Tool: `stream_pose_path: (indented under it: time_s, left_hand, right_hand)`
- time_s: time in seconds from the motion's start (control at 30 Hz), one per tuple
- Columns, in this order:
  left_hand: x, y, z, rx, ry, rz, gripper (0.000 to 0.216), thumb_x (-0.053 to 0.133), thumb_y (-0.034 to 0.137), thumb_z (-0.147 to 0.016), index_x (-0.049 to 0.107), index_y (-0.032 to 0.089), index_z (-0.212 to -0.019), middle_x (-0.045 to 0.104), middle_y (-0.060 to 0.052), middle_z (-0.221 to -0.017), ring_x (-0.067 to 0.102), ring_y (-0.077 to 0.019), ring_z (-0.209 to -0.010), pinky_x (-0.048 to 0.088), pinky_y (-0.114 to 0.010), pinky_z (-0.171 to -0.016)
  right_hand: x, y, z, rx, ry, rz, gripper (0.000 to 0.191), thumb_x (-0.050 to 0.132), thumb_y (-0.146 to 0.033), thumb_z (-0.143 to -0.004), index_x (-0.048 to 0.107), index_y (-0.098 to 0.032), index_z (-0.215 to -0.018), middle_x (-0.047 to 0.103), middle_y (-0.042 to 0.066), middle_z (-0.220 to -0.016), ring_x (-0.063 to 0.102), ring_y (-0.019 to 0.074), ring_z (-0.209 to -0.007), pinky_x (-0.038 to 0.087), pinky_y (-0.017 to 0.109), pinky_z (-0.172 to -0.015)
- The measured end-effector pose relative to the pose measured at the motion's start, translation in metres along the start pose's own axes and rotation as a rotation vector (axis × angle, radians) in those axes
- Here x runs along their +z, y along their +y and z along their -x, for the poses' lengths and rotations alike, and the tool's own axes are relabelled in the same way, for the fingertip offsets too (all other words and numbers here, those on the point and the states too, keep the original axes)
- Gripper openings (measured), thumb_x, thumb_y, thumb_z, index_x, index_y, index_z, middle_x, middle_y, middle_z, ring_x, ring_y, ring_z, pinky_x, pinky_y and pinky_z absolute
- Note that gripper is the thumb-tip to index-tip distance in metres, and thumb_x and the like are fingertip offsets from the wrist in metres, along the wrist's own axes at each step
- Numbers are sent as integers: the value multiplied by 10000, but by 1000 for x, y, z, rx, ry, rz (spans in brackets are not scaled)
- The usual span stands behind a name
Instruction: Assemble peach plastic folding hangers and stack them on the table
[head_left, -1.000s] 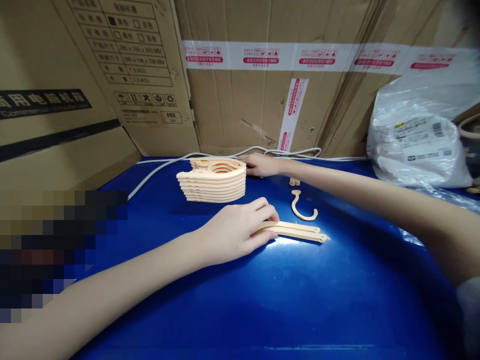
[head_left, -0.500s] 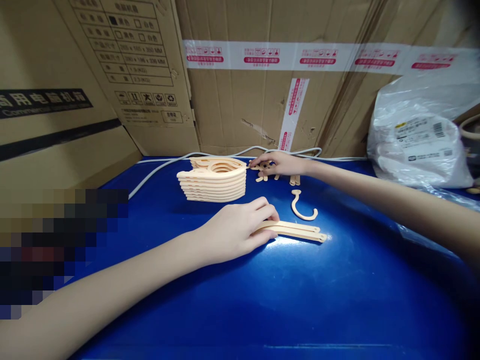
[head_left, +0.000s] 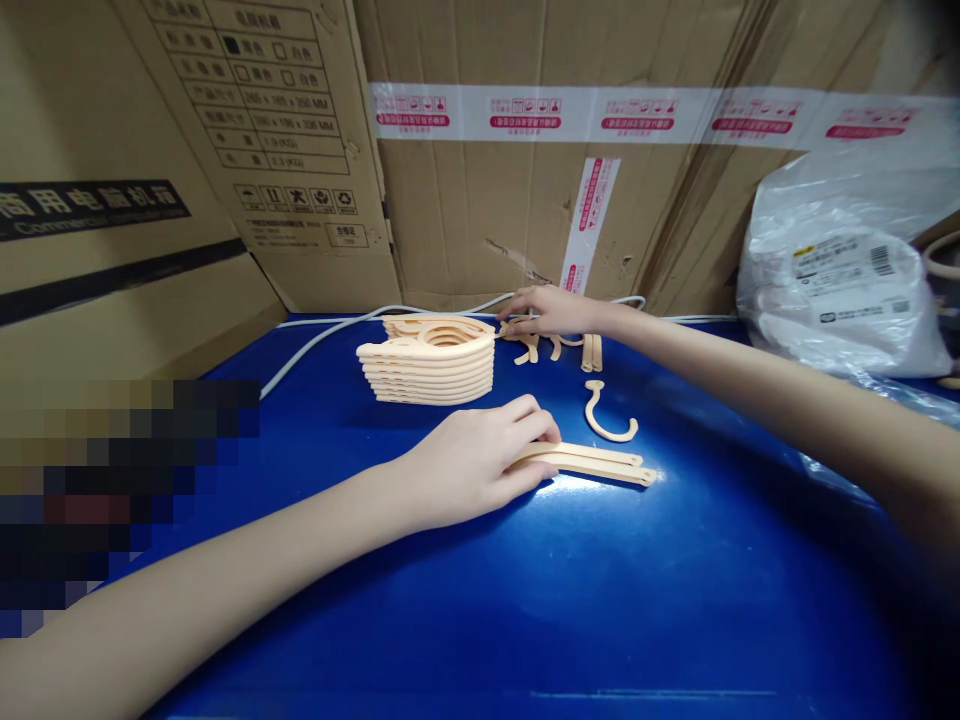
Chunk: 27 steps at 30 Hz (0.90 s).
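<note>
My left hand (head_left: 480, 455) is closed around the near ends of two beige plastic hanger arms (head_left: 600, 462), which lie side by side on the blue table and point right. Just beyond their far ends a loose beige hanger hook (head_left: 606, 418) lies flat. At the back, my right hand (head_left: 547, 312) bends over a small heap of beige hooks (head_left: 531, 346), its fingertips close together; what they pinch, if anything, is hidden. To the left of that heap is a neat stack of folded beige hangers (head_left: 427, 372).
Two short beige pieces (head_left: 592, 353) lie right of the heap. A white cable (head_left: 322, 345) runs along the back edge. Cardboard boxes (head_left: 480, 220) wall in the back and left. A white plastic bag (head_left: 847, 290) stands at the back right on the blue table (head_left: 600, 600).
My right hand has risen slightly over the heap of hooks, and its fingers have drawn closer together. My left hand stays on the hanger arms.
</note>
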<state>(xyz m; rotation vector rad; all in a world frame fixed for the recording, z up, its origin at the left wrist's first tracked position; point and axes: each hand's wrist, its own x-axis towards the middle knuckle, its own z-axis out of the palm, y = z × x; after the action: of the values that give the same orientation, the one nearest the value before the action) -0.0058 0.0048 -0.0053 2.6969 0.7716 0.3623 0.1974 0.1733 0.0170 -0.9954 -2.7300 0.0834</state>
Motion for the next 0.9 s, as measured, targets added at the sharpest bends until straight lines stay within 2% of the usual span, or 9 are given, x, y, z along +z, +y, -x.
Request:
stream_pose_path:
  time_s: [0.13,0.23,0.43,0.57,0.7,0.8,0.9]
  left_hand:
    - [0,-1,0,-1,-5,-4,199,449,354,-965,547,211,-1061,573,-6,-1052,577,-137,-808,408,-251,-672]
    - [0,-2,0,-7,-9,-9,198,450,355,-963,547,213,-1062,575,-6,-1053,581,-140,-806,411,-254,-672]
    - [0,-1,1,-4,-6,-7,200,450,360,-960,546,217,-1064,577,-8,-1052,587,-143,-808,415,-255,-672]
    - [1,-3,1,5,-4,-17,199,458,353,-959,550,213,-1067,573,-5,-1051,585,-143,-810,412,-255,-668]
    - [2,-4,2,14,3,-13,206,469,353,-957,561,210,-1072,572,-8,-1047,586,-142,-808,413,-253,-667]
    - [1,-4,2,12,11,18,206,484,350,-954,585,212,-1068,577,-8,-1032,589,-136,-805,421,-248,-687]
    - [1,-2,2,-3,22,38,193,514,337,-939,610,208,-1047,590,-5,-1010,590,-133,-804,422,-242,-688]
  right_hand:
    - [9,-6,-11,-47,-12,82,311,637,-370,-825,727,-176,-1051,661,112,-1165,594,259,-1051,422,376,-899]
    - [15,-5,-19,-60,-10,127,237,630,-315,-828,740,-188,-995,657,111,-1144,587,255,-1035,414,357,-861]
    - [14,-6,-24,-52,25,174,155,635,-238,-807,720,-157,-908,687,93,-959,590,226,-903,390,323,-771]
    - [0,-17,-14,-37,141,190,189,527,-259,-895,674,-145,-930,687,83,-913,578,228,-921,362,366,-848]
    - [-17,-30,7,-62,313,218,168,512,-270,-909,644,-166,-919,682,76,-940,570,246,-959,352,415,-893]
    - [-24,-39,24,-36,249,0,162,535,-306,-895,639,-182,-910,689,53,-893,604,210,-861,425,365,-813]
    - [-25,-47,40,15,22,-268,175,574,-328,-867,648,-177,-914,697,38,-873,625,176,-806,472,311,-745]
